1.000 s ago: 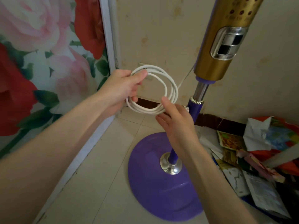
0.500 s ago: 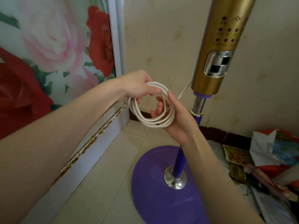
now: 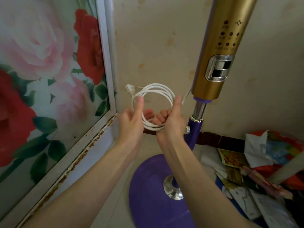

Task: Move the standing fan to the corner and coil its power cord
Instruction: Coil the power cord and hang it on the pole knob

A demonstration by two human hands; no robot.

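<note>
Gold-and-purple standing fan (image 3: 220,46) parked in the corner, cord looped up

It stands upright on its round purple base (image 3: 148,195) close to the wall. The white power cord (image 3: 158,87) is a several-loop coil gripped by the left hand (image 3: 131,120) and right hand (image 3: 172,122), plug (image 3: 129,88) poking out upper left.

Soft, even daylight; wide-angle edge warp, slight blur.

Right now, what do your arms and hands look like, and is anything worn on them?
Both forearms are bare, with no sleeves in view. The left hand and right hand wear no gloves, and no ring, watch or bracelet shows.
</note>
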